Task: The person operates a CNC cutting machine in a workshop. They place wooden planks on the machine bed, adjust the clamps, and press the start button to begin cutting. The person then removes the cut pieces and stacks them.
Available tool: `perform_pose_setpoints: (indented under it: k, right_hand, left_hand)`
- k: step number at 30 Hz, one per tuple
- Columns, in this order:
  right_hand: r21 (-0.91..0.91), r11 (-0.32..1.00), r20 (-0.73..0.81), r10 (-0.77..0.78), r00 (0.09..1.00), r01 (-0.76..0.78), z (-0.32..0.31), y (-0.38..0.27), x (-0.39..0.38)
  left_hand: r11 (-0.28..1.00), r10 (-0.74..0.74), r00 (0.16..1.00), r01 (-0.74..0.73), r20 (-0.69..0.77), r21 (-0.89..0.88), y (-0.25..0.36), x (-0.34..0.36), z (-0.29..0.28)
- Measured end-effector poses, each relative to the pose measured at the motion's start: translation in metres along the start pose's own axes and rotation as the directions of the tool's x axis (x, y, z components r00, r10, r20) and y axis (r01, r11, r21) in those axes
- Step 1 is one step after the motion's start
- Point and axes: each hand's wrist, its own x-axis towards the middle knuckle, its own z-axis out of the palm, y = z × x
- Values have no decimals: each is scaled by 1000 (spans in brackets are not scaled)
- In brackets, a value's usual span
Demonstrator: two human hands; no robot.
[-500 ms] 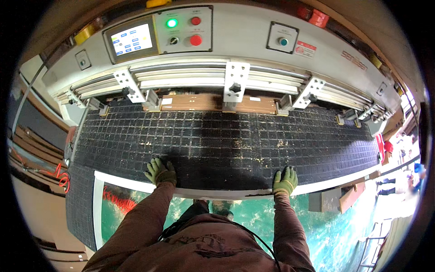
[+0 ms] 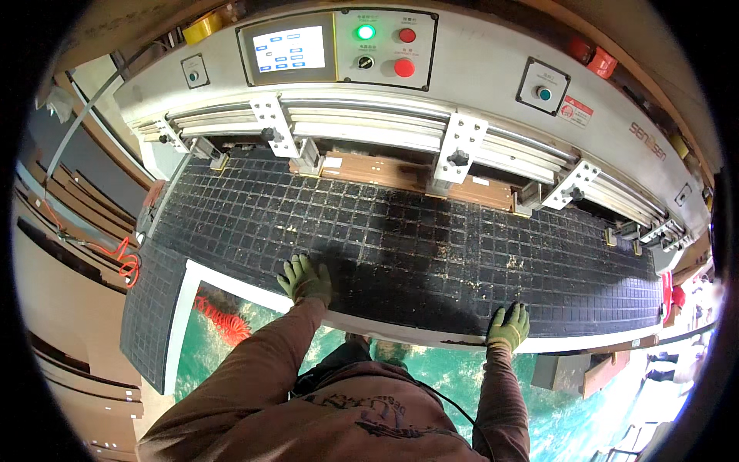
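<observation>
My left hand [image 2: 305,279], in a green glove, lies with spread fingers on the black gridded machine bed [image 2: 231,215], near its front edge. My right hand [image 2: 508,327], gloved alike, rests open where the bed meets its white edge strip [image 2: 400,333]. Neither holds anything. Across the bed's back, a long brown board [image 2: 369,171] sits beneath a rail with metal clamp blocks [image 2: 459,154] and black knobs. The grey machine housing above carries a lit screen [image 2: 287,48], a green lamp [image 2: 366,32] and a red button [image 2: 404,68].
Brown panels [image 2: 77,323] stand at the left beside an orange hose [image 2: 127,262]. A red coiled hose [image 2: 223,323] shows under the bed. A grey box [image 2: 558,373] is below at right, with people [image 2: 677,362] beyond. Tape rolls [image 2: 202,31] lie atop the machine.
The camera view has turned, so the machine appears shifted rightward and more slanted. My hands remain on the front of the bed, appearing farther right in the picture.
</observation>
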Motion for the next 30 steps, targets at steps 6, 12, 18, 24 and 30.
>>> perform_pose_setpoints:
  k: [6, 12, 18, 24, 30]
  right_hand:
    - [18, 1000, -7, -2, 1000, 2, 6, 6, -1]
    - [35, 999, -25, 5, 1000, -4, 0, 3, 0]
    - [38, 999, -51, -13, 999, 15, -2, -7, 5]
    - [44, 999, -46, -10, 999, 12, 1, 0, 6]
    - [10, 999, -41, -43, 998, 43, 1, 8, -1]
  left_hand:
    - [999, 0, 999, -2, -43, -50, 3, -4, 0]
    - [1000, 10, 1000, -9, -28, 10, 7, -4, -2]
    - [996, 73, 988, -65, -138, 60, -23, 12, 41]
    - [775, 508, 772, -603, -381, -190, 1, 52, 42]
    - [390, 594, 498, -865, -632, -315, 178, 100, -26]
